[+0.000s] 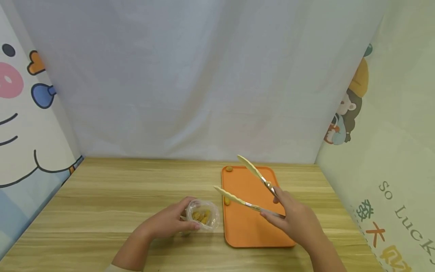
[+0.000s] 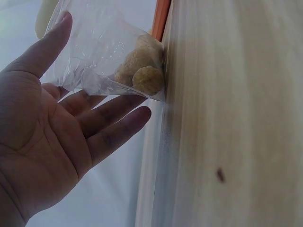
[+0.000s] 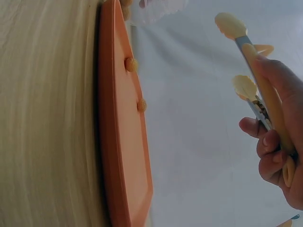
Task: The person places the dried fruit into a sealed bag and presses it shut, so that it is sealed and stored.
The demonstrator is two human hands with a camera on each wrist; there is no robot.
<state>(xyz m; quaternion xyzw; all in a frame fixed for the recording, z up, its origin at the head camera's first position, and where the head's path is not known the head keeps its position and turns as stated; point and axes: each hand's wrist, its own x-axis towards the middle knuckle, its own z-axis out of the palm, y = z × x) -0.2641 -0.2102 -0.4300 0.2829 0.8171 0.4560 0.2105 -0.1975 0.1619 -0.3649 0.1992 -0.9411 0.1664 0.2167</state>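
Note:
My left hand (image 1: 173, 219) holds a clear plastic bag (image 1: 216, 219) by its side, thumb on one side and fingers on the other. The bag stands upright on the table, mouth facing up. Several yellow-brown balls (image 2: 147, 80) lie in its bottom. My right hand (image 1: 295, 215) grips a pair of tongs (image 1: 253, 206) with cream tips. The tongs are spread wide above an orange tray (image 1: 251, 236), with nothing between their tips. On the tray, one ball (image 1: 229, 169) lies in the far left corner and another ball (image 1: 227, 201) by the left edge.
The wood-grain table (image 1: 119, 196) extends to the left of the bag and to the right of the tray. A pale cloth (image 1: 170, 83) hangs at the back. Printed panels (image 1: 391, 158) stand along both sides.

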